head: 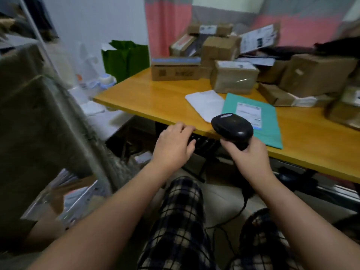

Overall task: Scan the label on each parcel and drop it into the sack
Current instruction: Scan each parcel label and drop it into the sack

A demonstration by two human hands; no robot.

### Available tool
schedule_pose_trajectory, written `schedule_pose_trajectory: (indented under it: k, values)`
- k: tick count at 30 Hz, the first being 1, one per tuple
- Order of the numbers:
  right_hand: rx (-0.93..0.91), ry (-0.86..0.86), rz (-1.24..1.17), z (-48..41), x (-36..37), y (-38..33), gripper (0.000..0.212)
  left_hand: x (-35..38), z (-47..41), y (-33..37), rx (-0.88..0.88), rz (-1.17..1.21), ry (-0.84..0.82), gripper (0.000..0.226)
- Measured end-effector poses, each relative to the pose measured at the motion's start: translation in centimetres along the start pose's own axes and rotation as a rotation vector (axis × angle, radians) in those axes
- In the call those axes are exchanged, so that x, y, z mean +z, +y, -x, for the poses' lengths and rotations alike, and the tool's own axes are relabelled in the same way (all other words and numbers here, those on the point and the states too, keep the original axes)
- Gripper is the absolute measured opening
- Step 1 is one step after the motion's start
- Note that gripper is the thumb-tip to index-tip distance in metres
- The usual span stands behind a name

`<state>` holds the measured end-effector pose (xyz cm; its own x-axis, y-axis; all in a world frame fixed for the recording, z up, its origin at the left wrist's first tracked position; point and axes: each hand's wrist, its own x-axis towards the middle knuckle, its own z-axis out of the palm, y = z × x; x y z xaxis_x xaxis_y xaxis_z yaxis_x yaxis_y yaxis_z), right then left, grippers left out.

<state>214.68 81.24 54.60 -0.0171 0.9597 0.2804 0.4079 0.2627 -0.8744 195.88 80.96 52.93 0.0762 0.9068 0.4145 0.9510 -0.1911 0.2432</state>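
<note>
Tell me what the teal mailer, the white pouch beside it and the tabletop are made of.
The teal mailer looks like thin plastic film, matte, lying flat and limp. The white pouch is probably soft plastic or padded film; blur leaves it open. The tabletop is wood or wood-look laminate, glossy, with pale reflections.

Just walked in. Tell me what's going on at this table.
A seated person grips a black barcode scanner in the right hand, close to a teal mailer lying label-up. The left hand is open at the table edge, holding nothing. A white mailer and piled cardboard parcels wait on the table.
</note>
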Motion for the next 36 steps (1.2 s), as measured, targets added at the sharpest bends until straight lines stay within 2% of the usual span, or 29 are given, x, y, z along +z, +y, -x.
schedule_pose_trajectory:
  k: [6,9,12,14,19,24,27,29,32,34,36]
  values:
    - [0.055,0.158,0.074,-0.8,-6.6,2.4,0.015,2.3,-4.2,6.3,0.133,0.068,-0.037,0.041]
    - [0.108,0.225,0.067,-1.6,-8.3,3.3,0.017,3.3,-7.6,7.6,0.029,0.001,-0.103,0.048]
    - [0.193,0.216,0.056,-2.4,-9.3,4.1,0.014,4.0,-10.7,8.2,-0.116,-0.144,-0.223,0.055]
    - [0.223,0.205,0.069,-2.5,-9.6,4.5,0.015,4.2,-12.0,8.5,-0.148,-0.156,-0.260,0.055]
    - [0.195,0.173,0.140,-2.4,-9.4,5.2,0.018,3.7,-13.2,8.4,-0.269,0.090,-0.316,0.038]
    - [0.171,0.153,0.129,-2.0,-9.3,5.1,0.016,3.2,-12.0,7.2,-0.343,0.476,-0.169,0.023]
    - [0.131,0.174,0.083,-1.8,-9.4,4.2,0.023,1.8,-11.1,7.3,-0.280,0.656,-0.043,0.018]
    - [0.010,0.262,0.059,-1.4,-10.1,2.1,0.034,0.2,-11.1,7.2,-0.156,0.640,0.043,0.012]
    - [-0.122,0.318,0.089,-1.1,-12.0,-1.8,0.050,-2.6,-11.5,7.1,0.050,0.375,0.046,0.021]
    - [-0.133,0.254,0.108,-1.6,-12.9,-3.2,0.051,-4.0,-11.5,7.2,0.140,0.146,0.038,0.022]
    - [-0.119,0.186,0.089,-2.1,-13.2,-3.3,0.048,-4.8,-11.3,7.7,0.172,0.109,0.050,0.020]
